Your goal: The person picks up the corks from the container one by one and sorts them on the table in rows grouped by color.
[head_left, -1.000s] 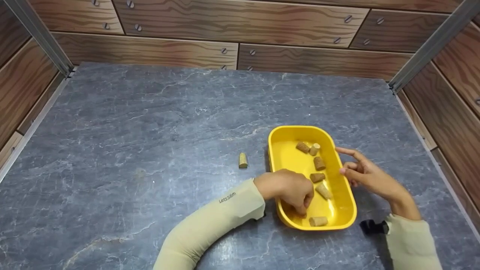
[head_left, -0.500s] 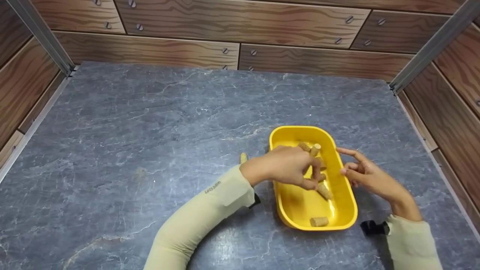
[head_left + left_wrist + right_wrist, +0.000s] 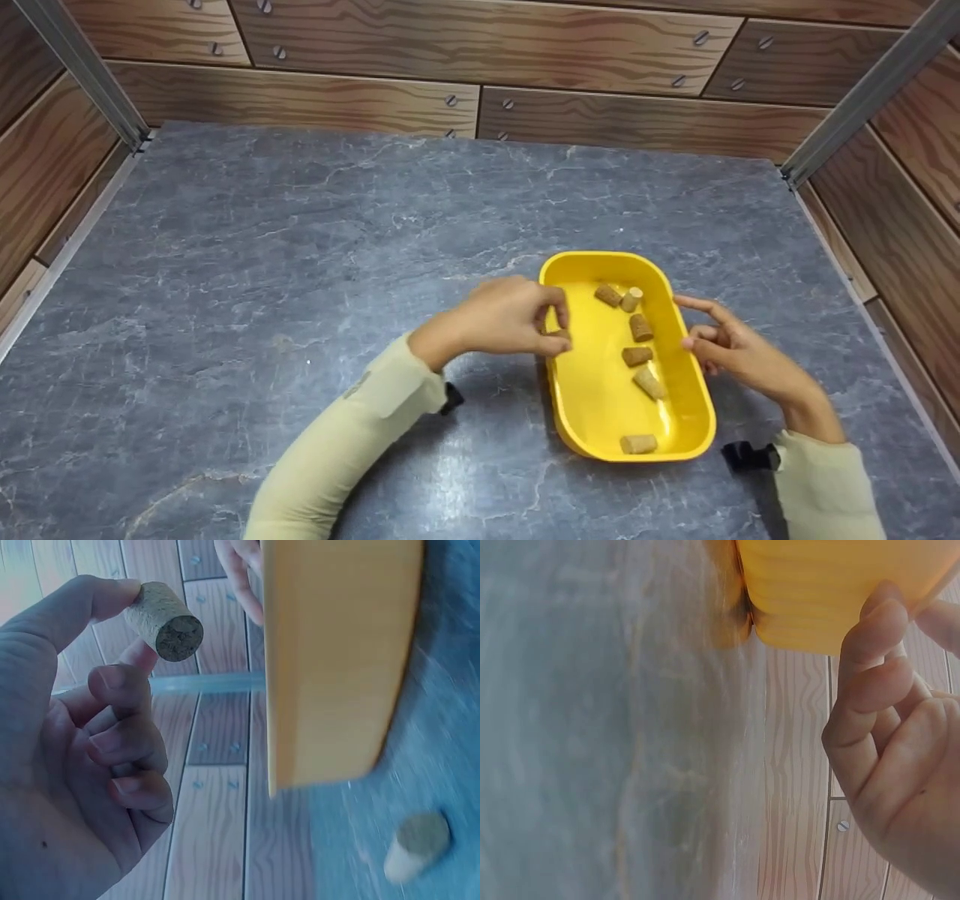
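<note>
My left hand [image 3: 499, 315] pinches a short cork [image 3: 163, 621] between thumb and index finger, over the left rim of a yellow tub [image 3: 596, 390]. In the left wrist view, its other fingers curl towards the palm beneath the cork. My right hand [image 3: 739, 356] holds the tub's right rim, with the thumb and index finger at the edge and curled fingers [image 3: 881, 630] by the outer wall. Inside the tub several corks [image 3: 637, 356] lie scattered, mostly along the right side. Another cork [image 3: 420, 844] rests on the table left of the tub, hidden in the head view.
The grey marbled table [image 3: 300, 240] extends left of and beyond the tub. Wood-patterned panels [image 3: 360, 37] enclose it at the back and both sides. Black wrist straps [image 3: 750, 455] show at the sleeves.
My left hand has risen from the tub's near left corner and moved left to its rim, carrying a cork. It now covers the cork on the table. The right hand stays put.
</note>
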Tool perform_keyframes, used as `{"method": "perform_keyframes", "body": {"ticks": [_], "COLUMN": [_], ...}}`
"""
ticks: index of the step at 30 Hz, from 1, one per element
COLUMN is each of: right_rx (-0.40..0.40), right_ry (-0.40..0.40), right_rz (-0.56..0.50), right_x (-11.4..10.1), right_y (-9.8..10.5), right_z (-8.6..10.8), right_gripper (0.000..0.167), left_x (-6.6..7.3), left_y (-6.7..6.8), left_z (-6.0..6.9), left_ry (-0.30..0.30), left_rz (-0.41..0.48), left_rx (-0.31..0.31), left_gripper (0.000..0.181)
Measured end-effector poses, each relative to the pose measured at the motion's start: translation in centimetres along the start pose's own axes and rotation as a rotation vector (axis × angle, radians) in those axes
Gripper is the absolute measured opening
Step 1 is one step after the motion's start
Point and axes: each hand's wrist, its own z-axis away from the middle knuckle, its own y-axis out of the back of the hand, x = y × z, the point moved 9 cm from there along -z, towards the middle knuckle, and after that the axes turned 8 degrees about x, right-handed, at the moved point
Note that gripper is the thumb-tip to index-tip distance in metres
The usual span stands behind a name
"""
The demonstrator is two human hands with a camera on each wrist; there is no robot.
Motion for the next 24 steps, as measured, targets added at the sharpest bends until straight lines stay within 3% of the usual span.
{"method": "perform_keyframes", "body": {"ticks": [5, 12, 24], "right_rx": [0.008, 0.013, 0.003], "right_ry": [-0.007, -0.018, -0.015], "right_rz": [0.009, 0.019, 0.016], "right_x": [0.1, 0.3, 0.2], "right_y": [0.0, 0.1, 0.1], "right_z": [0.0, 0.0, 0.0], "right_gripper": [0.054, 0.054, 0.054], "left_x": [-1.9, -4.6, -6.9], "left_y": [0.7, -0.1, -1.6], "left_z": [1.8, 4.2, 6.0], "left_ry": [0.035, 0.14, 0.241], "left_rz": [0.006, -0.042, -0.07], "left_rx": [0.038, 0.004, -0.068], "left_gripper": [0.023, 0.026, 0.02]}}
